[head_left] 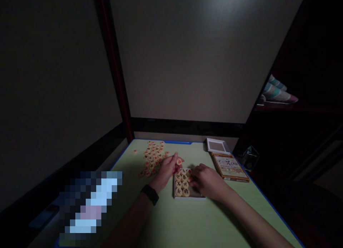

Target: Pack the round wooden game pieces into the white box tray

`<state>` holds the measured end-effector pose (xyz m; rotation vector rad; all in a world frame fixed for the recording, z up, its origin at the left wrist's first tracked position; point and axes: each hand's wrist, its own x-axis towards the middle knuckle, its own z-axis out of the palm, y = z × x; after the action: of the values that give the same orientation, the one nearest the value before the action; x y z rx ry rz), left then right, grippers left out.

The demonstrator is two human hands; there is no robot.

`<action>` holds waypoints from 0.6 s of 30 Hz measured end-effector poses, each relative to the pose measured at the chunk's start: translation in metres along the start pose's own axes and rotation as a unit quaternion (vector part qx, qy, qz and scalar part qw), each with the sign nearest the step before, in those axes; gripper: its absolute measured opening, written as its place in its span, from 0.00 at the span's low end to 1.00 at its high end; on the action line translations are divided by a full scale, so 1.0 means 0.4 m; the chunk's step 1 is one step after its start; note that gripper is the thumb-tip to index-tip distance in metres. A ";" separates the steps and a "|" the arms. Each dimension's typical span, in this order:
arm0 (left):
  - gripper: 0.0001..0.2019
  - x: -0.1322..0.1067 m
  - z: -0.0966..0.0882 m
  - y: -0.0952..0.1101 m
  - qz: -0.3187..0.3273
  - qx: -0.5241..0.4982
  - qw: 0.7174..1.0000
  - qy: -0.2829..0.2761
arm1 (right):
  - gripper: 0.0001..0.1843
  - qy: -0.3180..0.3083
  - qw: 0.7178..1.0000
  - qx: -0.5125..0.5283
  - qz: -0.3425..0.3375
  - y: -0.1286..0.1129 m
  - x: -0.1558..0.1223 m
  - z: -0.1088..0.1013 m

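My left hand (pixel 167 169), with a black watch on its wrist, pinches one round wooden game piece (pixel 179 162) with a red mark just above a small shallow box (pixel 200 195). Several round pieces with black marks (pixel 182 183) lie in rows in that box. My right hand (pixel 207 181) rests curled over the box's right side, fingertips on the pieces there; whether it grips one is hidden. A loose heap of similar pieces (pixel 152 156) lies on the green table (pixel 187 223) behind the left hand.
A box lid with an orange-framed picture (pixel 230 167) and an empty white tray (pixel 217 146) lie at the table's far right. A clear glass object (pixel 249 158) stands off the right edge. Walls close in behind and left. A blurred-out patch sits at the lower left.
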<state>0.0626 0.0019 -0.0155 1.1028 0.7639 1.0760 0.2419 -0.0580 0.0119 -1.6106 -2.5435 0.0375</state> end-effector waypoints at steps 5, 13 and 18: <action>0.30 -0.002 0.002 0.004 -0.011 0.001 1.000 -0.008 | 0.08 0.045 0.998 0.031 0.039 0.030 -0.008 -0.036; 0.30 0.001 0.002 -0.006 -0.020 0.023 0.999 -0.030 | 0.09 0.042 0.996 0.016 0.074 0.045 -0.005 -0.028; 0.31 -0.006 0.004 -0.002 -0.034 0.055 0.997 -0.050 | 0.09 0.120 0.989 0.076 0.045 0.028 -0.004 -0.016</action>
<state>0.0634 -0.0007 -0.0157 1.2076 0.7825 0.9234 0.2534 -0.0551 0.0172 -1.5673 -2.2316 0.0425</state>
